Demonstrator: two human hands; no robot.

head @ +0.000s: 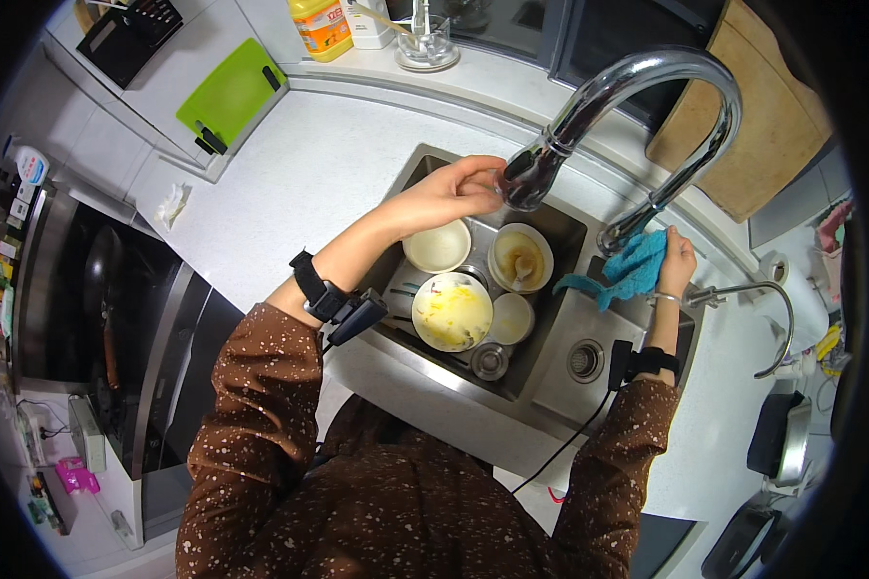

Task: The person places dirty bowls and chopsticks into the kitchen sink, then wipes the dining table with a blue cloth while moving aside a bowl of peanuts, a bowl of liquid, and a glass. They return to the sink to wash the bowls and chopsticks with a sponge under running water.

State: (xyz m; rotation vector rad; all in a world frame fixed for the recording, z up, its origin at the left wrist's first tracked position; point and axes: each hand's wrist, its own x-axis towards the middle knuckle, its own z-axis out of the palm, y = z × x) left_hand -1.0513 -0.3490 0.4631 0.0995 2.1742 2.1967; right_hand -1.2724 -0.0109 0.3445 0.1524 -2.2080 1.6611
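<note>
My left hand (463, 189) reaches over the sink, its fingers at the spray head of the chrome faucet (532, 170); whether they grip it is unclear. On the right, my right hand (677, 260) pinches a teal dishcloth (634, 269), which hangs beside the faucet base over the smaller basin. Below my left hand, the larger steel basin (557, 239) holds used dishes. Among them are a cream bowl (438, 247), a bowl with a spoon and brown residue (520, 246), a bowl smeared with yellow food (452, 311), a small white bowl (513, 320) and a small clear dish (489, 360).
A second slim faucet (742, 288) rises right of the smaller basin, whose drain strainer (585, 360) shows. A green cutting board (228, 94) leans at the back left. Bottles (322, 29) line the sill. A crumpled tissue (171, 206) lies near the cooktop with a pan (105, 268).
</note>
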